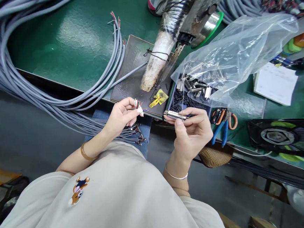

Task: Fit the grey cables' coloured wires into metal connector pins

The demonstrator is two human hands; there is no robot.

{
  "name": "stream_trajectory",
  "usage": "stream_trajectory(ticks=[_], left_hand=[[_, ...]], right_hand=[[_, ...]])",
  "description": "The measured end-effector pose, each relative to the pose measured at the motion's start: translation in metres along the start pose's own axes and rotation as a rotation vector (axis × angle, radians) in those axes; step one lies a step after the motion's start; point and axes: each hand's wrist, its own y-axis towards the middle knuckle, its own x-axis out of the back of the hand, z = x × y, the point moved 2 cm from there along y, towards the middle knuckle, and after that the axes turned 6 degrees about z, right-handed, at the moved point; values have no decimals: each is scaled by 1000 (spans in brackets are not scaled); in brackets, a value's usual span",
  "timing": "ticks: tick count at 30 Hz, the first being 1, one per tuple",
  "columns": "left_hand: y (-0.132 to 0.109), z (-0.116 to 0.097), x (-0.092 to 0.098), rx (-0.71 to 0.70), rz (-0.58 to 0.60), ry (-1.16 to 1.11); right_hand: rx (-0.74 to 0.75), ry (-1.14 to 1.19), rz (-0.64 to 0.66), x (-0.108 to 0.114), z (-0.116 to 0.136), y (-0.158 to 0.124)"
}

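Thin coloured wires [140,104] stick out between the thumb and fingers of my left hand [122,116], which is closed on them; white material covers its fingertips. A metal multi-pin connector [175,115] is pinched between the thumb and fingers of my right hand [193,133]. The two hands are apart, over the bench's front edge. Behind the right hand, an open box [171,91] contains loose metal connectors [207,92] and small black sleeves [179,100]. A yellow piece [155,100] lies on the dark board [128,81] between the hands.
A thick bundle of grey cables [48,97] hangs over the left edge. The wrapped duct [155,62] comes down over the board beside a soldering iron [175,57]. Right are a plastic bag [242,54], pliers [223,127], a paper pad [277,82] and a black fan [277,136].
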Motion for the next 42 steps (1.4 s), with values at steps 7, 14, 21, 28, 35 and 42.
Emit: stream_trajectory(ticks=[7,14,21,28,35,42], left_hand=[[-1,2,-7,-26,3,68],[4,9,-8,-15,-13,85],[11,14,-6,-63,-56,125],[15,13,-6,-81,-52,127],[12,13,-9,-90,-81,176],[11,12,-11,-73,-59,143]], right_hand=[[294,-355,22,-13,-11,-7],[222,-251,78,-21,-23,-8],[55,-187,128,-25,-32,-8],[105,-208,120,-25,-34,-1],[194,-344,233,-19,-28,1],[-75,169,107,-22,-30,-1]])
